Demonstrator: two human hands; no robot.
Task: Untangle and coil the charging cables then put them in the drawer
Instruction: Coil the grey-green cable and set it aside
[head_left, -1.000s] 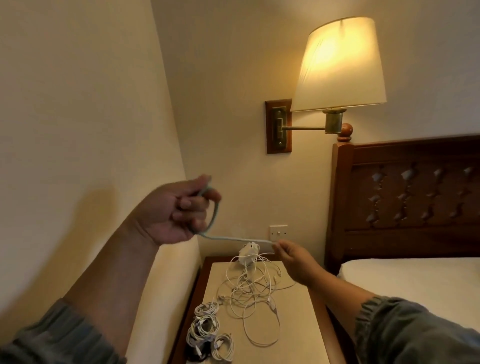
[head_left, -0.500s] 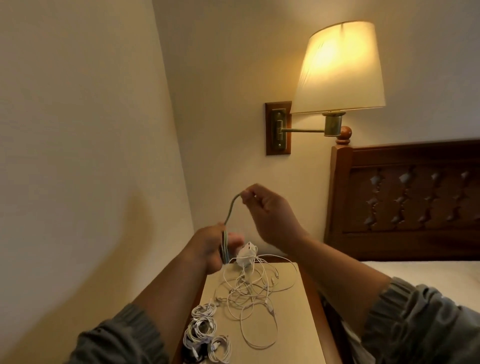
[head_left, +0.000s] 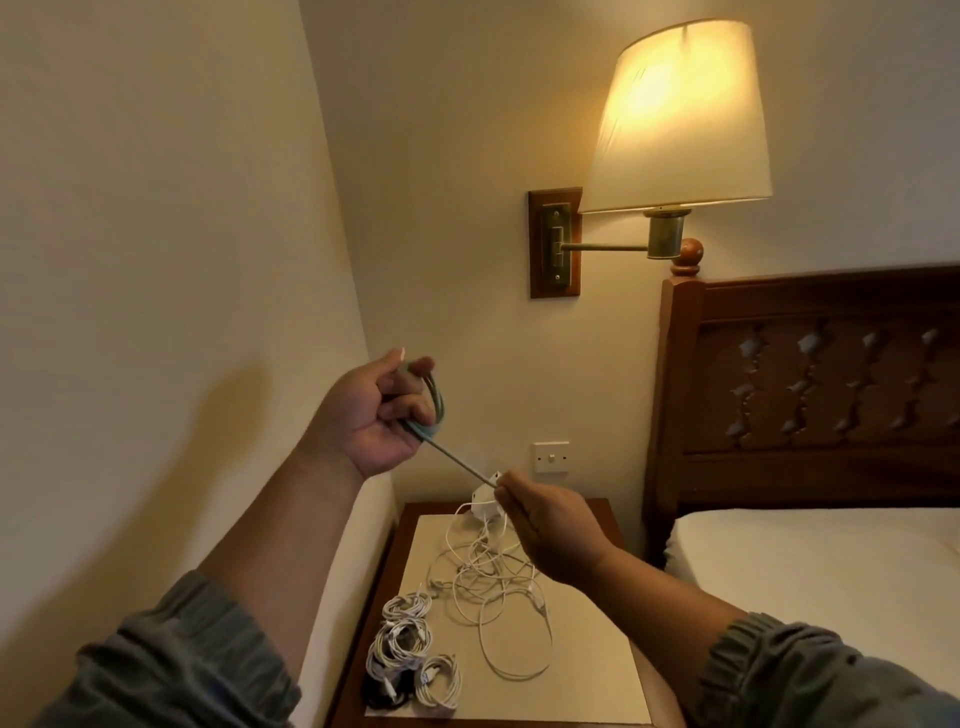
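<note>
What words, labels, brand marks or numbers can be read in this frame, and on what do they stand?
No text can be read in this frame.
Wall switch: plain plate, no marking shows.
White charger on the bedside table: any print too small to read.
Green cable, gripped by the left hand and pinched by the right hand: no label shows.
Coiled cables: no label shows.

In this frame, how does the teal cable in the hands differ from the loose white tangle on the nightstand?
The thin teal cable is held in the air between the left hand and right hand; the loose white cable tangle lies on the beige-topped wooden nightstand. The teal cable is partly looped at the left hand with one taut run; the white tangle sprawls in uncoiled, overlapping loops. Both are thin cables.
</note>
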